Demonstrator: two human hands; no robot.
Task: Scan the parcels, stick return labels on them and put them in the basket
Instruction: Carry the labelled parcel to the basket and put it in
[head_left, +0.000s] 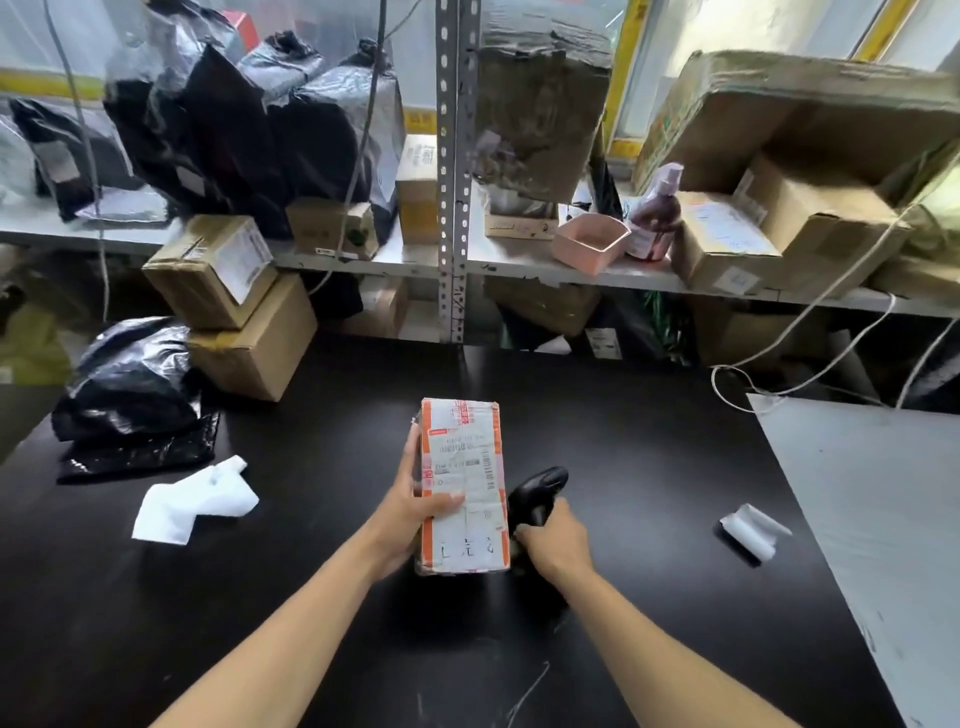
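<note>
The left hand (410, 512) is gripping a small oblong cardboard parcel wrapped in orange-edged tape with a white printed shipping label (464, 486), thumb lying across the label face and fingers curled round the far side, so the parcel is being held above the black worktop (623, 441) with its label turned up toward the camera — a pose that seems meant to present the barcode for reading. The right hand (556, 540) is wrapping its fingers round the handle of a black handheld barcode scanner (537, 493), just beside the parcel's right edge, its head pointing up and away rather than at the label, so the scan itself is probably not yet happening. A roll of white labels (753, 530) is lying well apart to the right, likely waiting for the sticking step. A crumpled white foam sheet (197, 501) and black plastic mailer bags (135, 395) are sitting to the left, near stacked brown cartons (234, 312). No basket for finished parcels is showing — though a small pink plastic tub (589, 244) is resting on the shelf behind.
</note>
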